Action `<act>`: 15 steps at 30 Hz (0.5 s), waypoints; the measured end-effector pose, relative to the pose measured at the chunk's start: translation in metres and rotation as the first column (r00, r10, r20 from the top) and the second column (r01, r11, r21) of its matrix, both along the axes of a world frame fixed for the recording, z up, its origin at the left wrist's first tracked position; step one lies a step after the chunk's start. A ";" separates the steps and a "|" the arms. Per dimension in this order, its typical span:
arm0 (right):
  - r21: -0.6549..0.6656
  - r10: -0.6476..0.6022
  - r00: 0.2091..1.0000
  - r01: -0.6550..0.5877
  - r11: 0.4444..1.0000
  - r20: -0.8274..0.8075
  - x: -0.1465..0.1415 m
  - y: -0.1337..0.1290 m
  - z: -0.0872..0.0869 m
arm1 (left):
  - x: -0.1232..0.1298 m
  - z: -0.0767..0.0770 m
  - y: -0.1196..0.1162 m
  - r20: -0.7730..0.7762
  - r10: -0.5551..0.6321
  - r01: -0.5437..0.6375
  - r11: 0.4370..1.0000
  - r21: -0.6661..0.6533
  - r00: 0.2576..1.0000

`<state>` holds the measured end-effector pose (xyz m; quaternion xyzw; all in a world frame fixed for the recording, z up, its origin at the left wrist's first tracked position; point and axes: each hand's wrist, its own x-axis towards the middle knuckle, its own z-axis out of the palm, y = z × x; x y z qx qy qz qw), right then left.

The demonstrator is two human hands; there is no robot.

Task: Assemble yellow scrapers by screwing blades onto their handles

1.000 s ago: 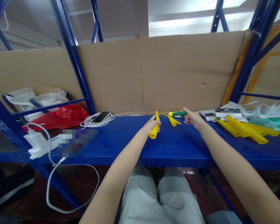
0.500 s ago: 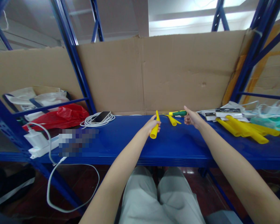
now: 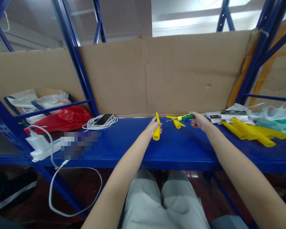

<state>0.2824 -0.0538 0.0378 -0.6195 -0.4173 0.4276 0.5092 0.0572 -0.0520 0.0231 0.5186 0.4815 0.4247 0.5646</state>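
Observation:
My left hand (image 3: pixel 153 127) is closed around a yellow tapered tube (image 3: pixel 156 135), its wide open end towards me and its narrow end pointing away. In my right hand (image 3: pixel 198 121) is a screwdriver (image 3: pixel 184 117) with a green and yellow handle, gripped by the handle end. Its metal shaft points left, towards the tube but apart from it. Beneath the screwdriver, on the blue shelf (image 3: pixel 128 146), lies another yellow piece (image 3: pixel 177 124) with a round open end and a thin pointed part beside it.
Several yellow tubes (image 3: pixel 250 132) lie in a pile at the right, near small boxes (image 3: pixel 233 115) and a teal bundle (image 3: pixel 276 125). At the left are a phone (image 3: pixel 105 119) on a coiled white cable, a red bag (image 3: pixel 64 118) and a power strip (image 3: pixel 46 152). Cardboard (image 3: pixel 181 76) stands behind.
My right hand has drawn the screwdriver a little to the right, and its shaft now tilts down to the left. My left hand has shifted slightly left with the tube.

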 end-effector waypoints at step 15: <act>-0.364 0.228 0.862 -0.055 0.930 0.452 0.003 0.002 -0.010 | 0.004 -0.005 0.002 -0.113 0.104 -0.096 0.993 0.075 0.988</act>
